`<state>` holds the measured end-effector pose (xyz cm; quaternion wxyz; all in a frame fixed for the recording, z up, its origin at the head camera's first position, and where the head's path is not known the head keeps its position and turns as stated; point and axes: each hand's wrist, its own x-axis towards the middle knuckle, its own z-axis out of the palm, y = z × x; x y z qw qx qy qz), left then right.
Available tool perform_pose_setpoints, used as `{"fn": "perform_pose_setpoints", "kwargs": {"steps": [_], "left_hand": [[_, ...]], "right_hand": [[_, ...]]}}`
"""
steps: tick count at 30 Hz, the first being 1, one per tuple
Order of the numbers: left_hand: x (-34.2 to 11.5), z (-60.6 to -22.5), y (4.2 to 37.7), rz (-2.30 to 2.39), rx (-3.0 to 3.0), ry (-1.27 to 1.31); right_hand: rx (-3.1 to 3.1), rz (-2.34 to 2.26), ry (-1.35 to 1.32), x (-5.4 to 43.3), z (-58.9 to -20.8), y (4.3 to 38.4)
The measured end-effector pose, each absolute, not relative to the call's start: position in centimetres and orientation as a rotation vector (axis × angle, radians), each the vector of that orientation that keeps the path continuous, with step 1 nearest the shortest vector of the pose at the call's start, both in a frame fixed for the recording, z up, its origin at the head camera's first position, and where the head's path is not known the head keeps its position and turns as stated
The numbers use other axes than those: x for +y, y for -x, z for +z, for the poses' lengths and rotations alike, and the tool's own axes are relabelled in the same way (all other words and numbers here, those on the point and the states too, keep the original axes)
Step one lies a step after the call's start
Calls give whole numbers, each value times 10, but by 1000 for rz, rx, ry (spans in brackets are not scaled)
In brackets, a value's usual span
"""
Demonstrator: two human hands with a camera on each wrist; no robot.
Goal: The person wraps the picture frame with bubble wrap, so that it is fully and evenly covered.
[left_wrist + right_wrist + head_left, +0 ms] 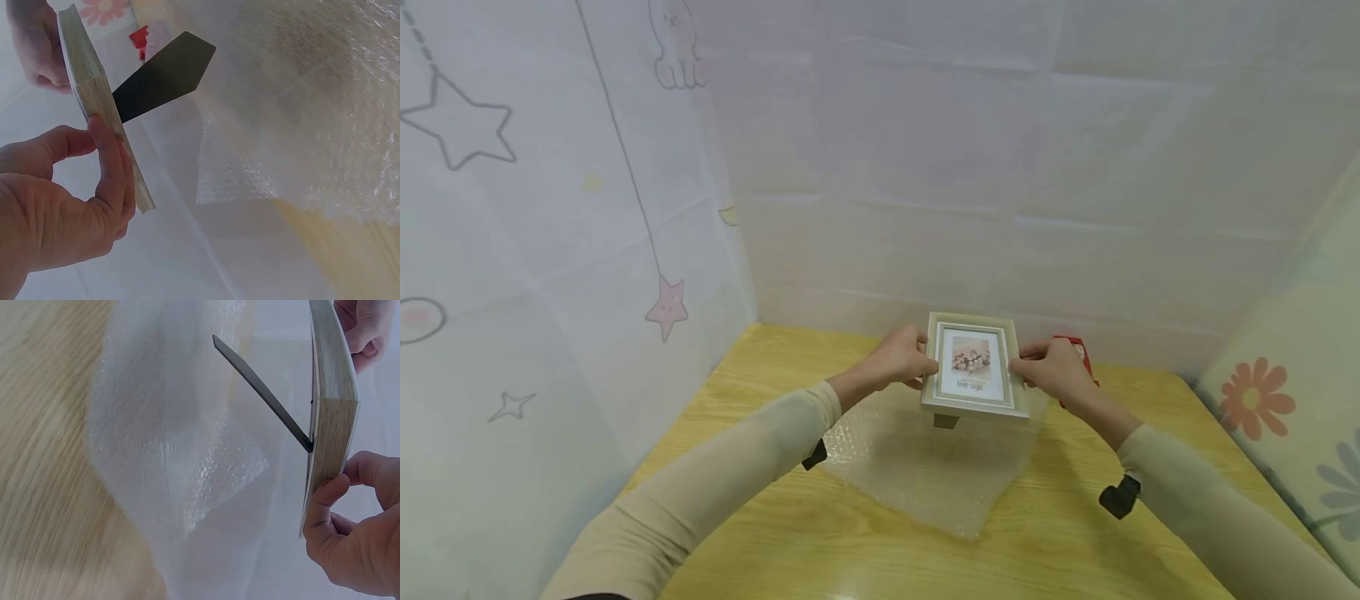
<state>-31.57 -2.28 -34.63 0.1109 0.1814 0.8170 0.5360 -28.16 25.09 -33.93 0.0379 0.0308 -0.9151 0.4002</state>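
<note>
A pale picture frame (976, 402) with a flower print is held up over the table, its front facing up toward the head camera. My left hand (898, 358) grips its left edge, thumb on the front and fingers at the side and back. On the opposite edge my right hand (1058, 372) pinches it the same way. The frame's dark stand (165, 76) sticks out from the back, as both wrist views show. Below the frame, a sheet of clear bubble wrap (925, 467) lies spread on the wooden table (790, 533).
A red packet (1078, 346) sits behind my right hand, partly hidden by it. White fabric with printed stars (666, 308) hangs at the left, plain white fabric stands at the back, and a flower-printed panel (1258, 398) is on the right.
</note>
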Motion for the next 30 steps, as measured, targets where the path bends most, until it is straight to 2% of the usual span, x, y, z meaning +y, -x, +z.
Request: {"fn": "perform_pose_setpoints", "kwargs": {"steps": [16,23,30], "left_hand": [[-30,-386,341,1424,2559,-384],[-31,-402,348,1379,2581,-374],[-36,-420,354,1170,2685,-429]], "right_hand": [[-2736,1181,35,232,-402,323],[-2659,1508,53,225,-422,330],[-2712,1462,89,219,-437,327]]}}
